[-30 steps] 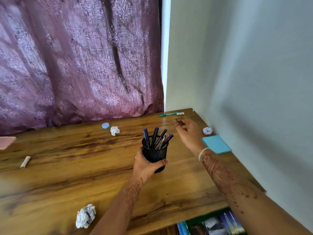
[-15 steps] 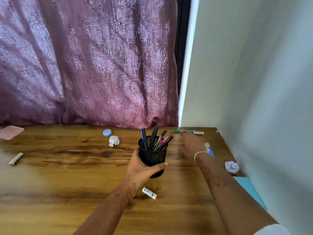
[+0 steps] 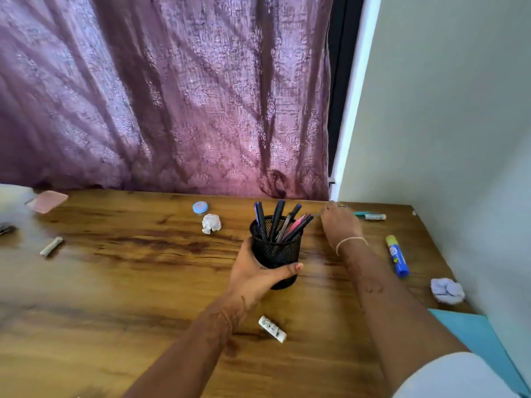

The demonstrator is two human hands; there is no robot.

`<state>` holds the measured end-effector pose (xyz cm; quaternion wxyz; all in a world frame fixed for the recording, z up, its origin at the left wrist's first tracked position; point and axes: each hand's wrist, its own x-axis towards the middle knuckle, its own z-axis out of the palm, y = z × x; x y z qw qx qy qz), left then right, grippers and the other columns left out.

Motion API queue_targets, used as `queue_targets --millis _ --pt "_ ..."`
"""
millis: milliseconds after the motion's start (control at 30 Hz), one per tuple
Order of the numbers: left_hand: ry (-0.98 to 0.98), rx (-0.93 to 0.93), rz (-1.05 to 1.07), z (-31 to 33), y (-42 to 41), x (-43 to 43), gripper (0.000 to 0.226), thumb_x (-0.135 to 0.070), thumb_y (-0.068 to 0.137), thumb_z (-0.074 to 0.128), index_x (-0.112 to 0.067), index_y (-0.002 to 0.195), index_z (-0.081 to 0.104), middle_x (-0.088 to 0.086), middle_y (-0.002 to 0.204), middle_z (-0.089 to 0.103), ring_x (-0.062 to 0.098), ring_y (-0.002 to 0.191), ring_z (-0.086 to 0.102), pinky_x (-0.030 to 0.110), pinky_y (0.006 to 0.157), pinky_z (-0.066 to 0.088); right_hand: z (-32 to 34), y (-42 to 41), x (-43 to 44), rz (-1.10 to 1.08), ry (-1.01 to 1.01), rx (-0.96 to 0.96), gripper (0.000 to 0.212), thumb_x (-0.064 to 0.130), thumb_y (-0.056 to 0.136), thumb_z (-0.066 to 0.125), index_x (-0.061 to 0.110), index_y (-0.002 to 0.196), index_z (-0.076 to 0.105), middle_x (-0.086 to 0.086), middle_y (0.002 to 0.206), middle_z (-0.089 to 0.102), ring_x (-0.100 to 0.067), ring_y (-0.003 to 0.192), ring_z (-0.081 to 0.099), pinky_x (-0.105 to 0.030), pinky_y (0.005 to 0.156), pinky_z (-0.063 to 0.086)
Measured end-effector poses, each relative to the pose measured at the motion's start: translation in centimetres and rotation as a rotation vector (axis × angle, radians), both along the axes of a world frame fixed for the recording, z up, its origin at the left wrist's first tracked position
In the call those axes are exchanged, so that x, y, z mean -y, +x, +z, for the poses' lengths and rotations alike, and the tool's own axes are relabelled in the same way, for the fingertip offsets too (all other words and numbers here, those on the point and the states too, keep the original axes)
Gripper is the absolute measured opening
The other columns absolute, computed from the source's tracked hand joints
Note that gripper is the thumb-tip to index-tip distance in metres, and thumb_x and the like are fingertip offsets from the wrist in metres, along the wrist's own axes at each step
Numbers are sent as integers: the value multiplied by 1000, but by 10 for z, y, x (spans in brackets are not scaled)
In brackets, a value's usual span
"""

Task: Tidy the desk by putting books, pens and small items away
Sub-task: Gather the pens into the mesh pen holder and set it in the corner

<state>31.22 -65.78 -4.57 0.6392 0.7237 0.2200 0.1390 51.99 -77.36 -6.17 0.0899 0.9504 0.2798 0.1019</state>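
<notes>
We see the left hand wrapped around a black mesh pen holder, the thumb pressed across its near side and the fingers hidden behind it. The holder sits upright on the wooden desk and carries several pens that lean toward the right.

Just right of that grip and a little farther back, the right hand reaches palm-down to the back edge of the desk, near the foot of the purple curtain. Its fingertips are blurred and partly hidden, so we cannot tell whether they are spread or pinching anything. A teal pen lies just beyond this hand to the right, and whether the fingers touch it we cannot tell.

Farther right of the right wrist, a glue stick with a blue body and yellow cap lies on the desk, and nearer us by the wall rests a crumpled paper ball. Below it a blue sheet shows at the desk's edge.

Left of the holder grip, another paper ball lies beside a small round blue tin. Well to the left are a small rolled paper and a pink pad. Nearer us than the left wrist, a small white eraser lies on the wood.
</notes>
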Motion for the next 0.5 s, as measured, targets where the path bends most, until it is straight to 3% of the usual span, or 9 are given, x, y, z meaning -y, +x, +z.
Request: queue_targets --millis 133,500 --pt "10 -16 7 7 -8 2 100 -44 36 95 -24 125 53 -11 115 68 6 109 63 34 101 49 7 -7 0 36 -81 56 35 0 96 36 4 127 51 -15 126 54 -29 113 55 -37 89 47" --pt "26 -17 -5 24 -56 6 81 -23 51 96 -25 119 53 -13 112 67 3 107 62 21 92 50 17 -36 22 51 24 -75 38 4 98 34 8 135 41 -21 138 44 -33 112 60 -42 90 50"
